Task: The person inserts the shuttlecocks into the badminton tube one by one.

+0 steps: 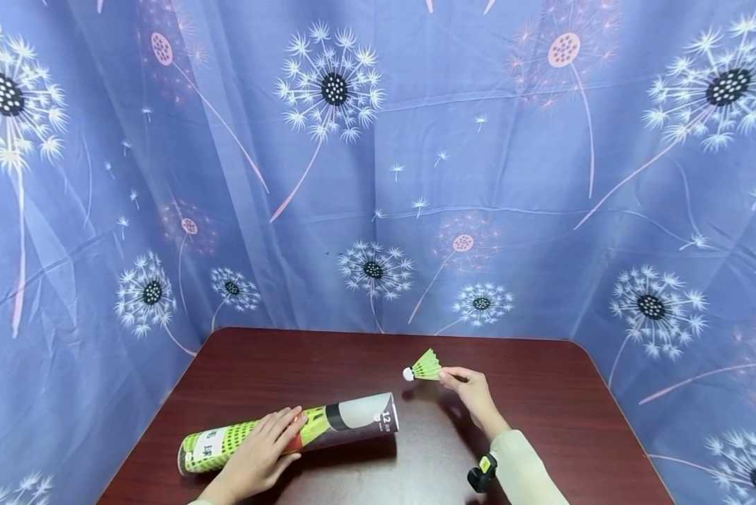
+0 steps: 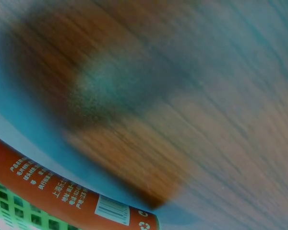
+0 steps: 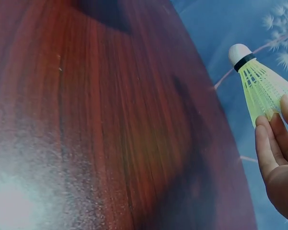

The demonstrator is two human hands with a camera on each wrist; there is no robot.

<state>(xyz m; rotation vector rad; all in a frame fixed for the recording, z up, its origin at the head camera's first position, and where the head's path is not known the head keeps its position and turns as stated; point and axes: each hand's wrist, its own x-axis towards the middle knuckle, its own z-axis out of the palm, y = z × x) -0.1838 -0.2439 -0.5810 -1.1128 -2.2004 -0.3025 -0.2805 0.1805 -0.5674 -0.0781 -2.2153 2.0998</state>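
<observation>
A long printed shuttlecock tube lies slantwise at the left of the table, its right end towards the middle. My left hand holds it around the middle, fingers over the top and thumb on the near side. In the left wrist view only a strip of the tube shows, with small print and a barcode; the left hand is out of that view. Above the table, my right hand pinches a yellow-green shuttlecock by its skirt rim. Its white cork points left, near the tube's right end.
The dark red-brown wooden table has rounded far corners and a glossy, reflecting top. Blue curtains with dandelion prints hang behind and at both sides of it. A small black device is on the right wrist.
</observation>
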